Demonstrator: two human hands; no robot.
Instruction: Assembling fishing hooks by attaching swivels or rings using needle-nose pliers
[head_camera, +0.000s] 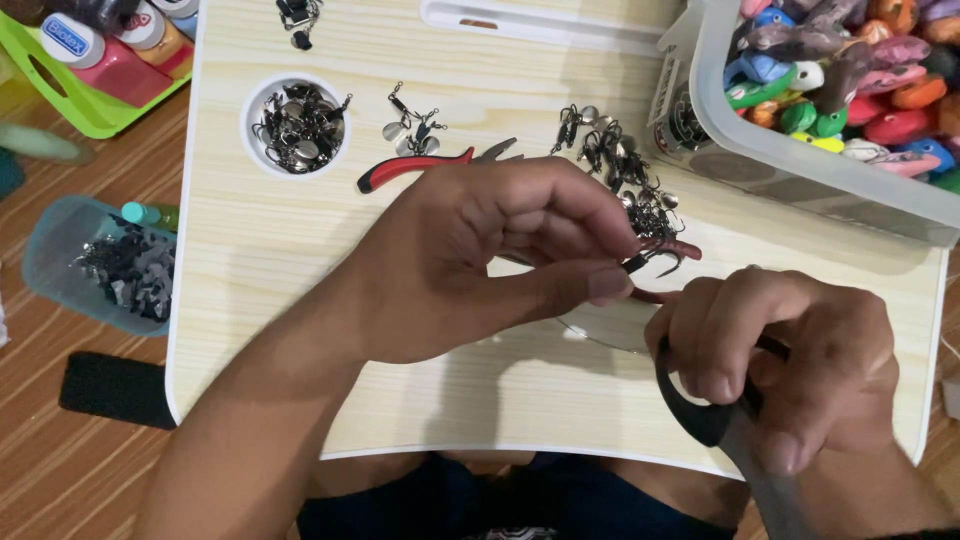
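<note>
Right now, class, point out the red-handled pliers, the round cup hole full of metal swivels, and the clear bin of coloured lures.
Red-handled pliers (410, 167), head view, on the red handle.
Round cup hole (297, 127), head view, on its swivel-filled middle.
Clear bin (800, 170), head view, on its near wall.

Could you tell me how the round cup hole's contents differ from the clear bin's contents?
The round cup hole holds small dark and silvery metal hardware; the clear bin holds bright, many-coloured soft lure bodies. The hardware pieces are tiny and tangled; the lure bodies are larger and rounded. Both lie heaped, untouched by either hand.
</note>
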